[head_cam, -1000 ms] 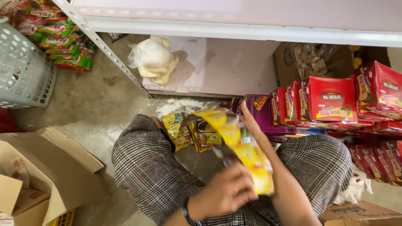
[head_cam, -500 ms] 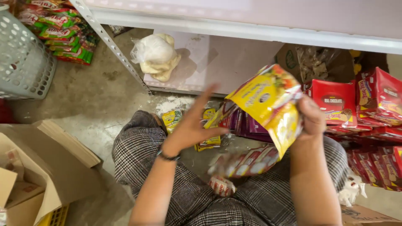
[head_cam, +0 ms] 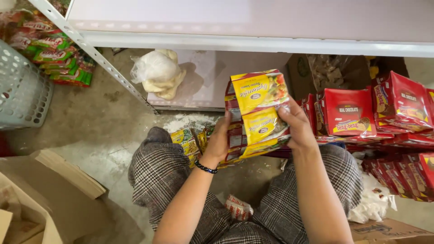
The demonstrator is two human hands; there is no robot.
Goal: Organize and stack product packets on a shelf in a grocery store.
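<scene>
Both my hands hold up a stack of yellow snack packets [head_cam: 261,108] in front of the low shelf. My left hand [head_cam: 221,141] grips the stack's left edge, a dark bead bracelet on its wrist. My right hand [head_cam: 298,126] grips the right edge with fingers wrapped over the front. More yellow packets [head_cam: 189,141] lie on the floor between my knees, and a small red and white packet [head_cam: 238,208] rests by my lap. I am crouched in checked trousers.
Red chocolate boxes [head_cam: 348,113] are stacked at right under the white metal shelf [head_cam: 253,43]. A white plastic bag [head_cam: 158,72] lies under the shelf. A grey basket [head_cam: 20,95] and green packets [head_cam: 58,58] are at left, an open cardboard box [head_cam: 45,199] lower left.
My right hand lifted the yellow packets from my lap toward the shelf. My left hand, spread open half a second ago, now grips the stack's left edge.
</scene>
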